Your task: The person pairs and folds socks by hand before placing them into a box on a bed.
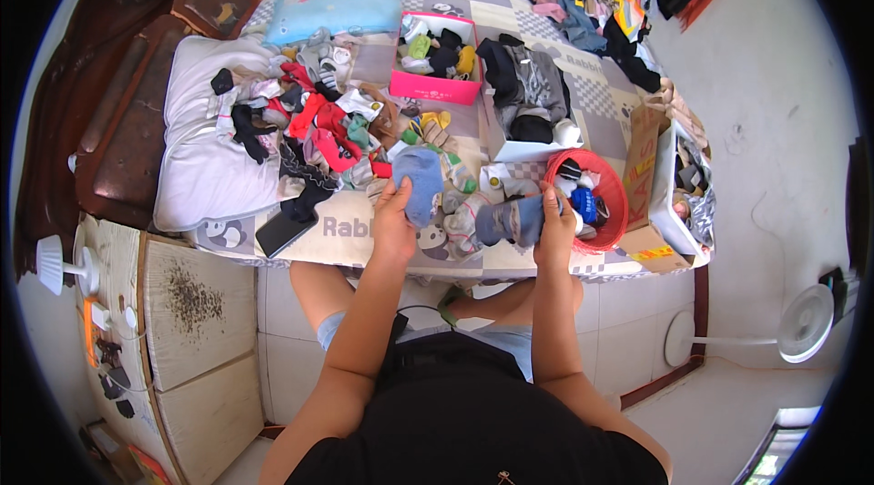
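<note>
My left hand grips a plain blue sock that stands up above the fingers. In my right hand is a blue-grey patterned sock, stretched out sideways toward the left. Both socks are held over the near side of a bed, apart from each other. Just beyond my right hand, a red woven basket holds several rolled or loose socks. A large mixed heap of socks spreads out past my left hand. More pale socks lie between my hands.
Beyond the hands are a pink box of socks and a white box of dark garments. A cardboard box and white bin stand right. A smartphone lies near the front edge, with a white pillow behind.
</note>
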### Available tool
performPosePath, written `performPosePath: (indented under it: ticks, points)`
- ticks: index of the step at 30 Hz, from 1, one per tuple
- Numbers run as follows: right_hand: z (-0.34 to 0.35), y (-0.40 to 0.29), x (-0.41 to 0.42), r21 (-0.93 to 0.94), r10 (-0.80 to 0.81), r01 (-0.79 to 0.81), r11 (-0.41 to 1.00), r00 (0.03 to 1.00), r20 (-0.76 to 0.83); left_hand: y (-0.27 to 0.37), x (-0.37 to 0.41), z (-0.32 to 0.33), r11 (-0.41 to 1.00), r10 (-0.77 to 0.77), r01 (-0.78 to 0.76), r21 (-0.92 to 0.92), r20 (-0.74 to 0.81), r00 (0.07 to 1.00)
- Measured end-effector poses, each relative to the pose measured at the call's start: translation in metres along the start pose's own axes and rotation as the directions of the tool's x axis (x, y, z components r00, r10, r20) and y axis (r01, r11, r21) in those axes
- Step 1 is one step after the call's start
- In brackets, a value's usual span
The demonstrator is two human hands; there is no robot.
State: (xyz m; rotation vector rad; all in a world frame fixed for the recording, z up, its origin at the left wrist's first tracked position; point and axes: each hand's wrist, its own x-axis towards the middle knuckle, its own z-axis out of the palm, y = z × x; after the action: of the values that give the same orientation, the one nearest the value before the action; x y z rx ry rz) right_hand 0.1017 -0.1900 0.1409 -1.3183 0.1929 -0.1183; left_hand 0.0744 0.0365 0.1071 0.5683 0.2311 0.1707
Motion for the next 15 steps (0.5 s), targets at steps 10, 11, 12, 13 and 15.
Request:
performPosePath:
  ticks: [10,11,12,13,15]
  points:
    - [0.041,-0.020,-0.026,0.555,0.094,-0.313,0.771,0.917,0.387,-0.024,-0.014,0.010,0.917,-0.397,0.392,-0.069,-0.096,0.913]
    - [0.040,-0.015,-0.025,0.553,0.141,-0.367,0.748,0.902,0.407,-0.027,-0.014,0.007,0.909,-0.409,0.400,-0.117,-0.066,0.910]
    - [0.037,-0.011,-0.023,0.426,0.190,-0.372,0.825,0.891,0.412,-0.031,-0.012,0.002,0.898,-0.418,0.407,-0.164,-0.036,0.908]
    - [0.031,-0.001,-0.020,0.335,0.231,-0.375,0.864,0.888,0.398,-0.031,-0.011,0.002,0.884,-0.427,0.417,-0.211,-0.004,0.904]
    - [0.023,0.015,-0.017,0.144,0.308,-0.378,0.915,0.882,0.357,-0.025,-0.011,0.008,0.902,-0.397,0.387,-0.193,-0.014,0.918]
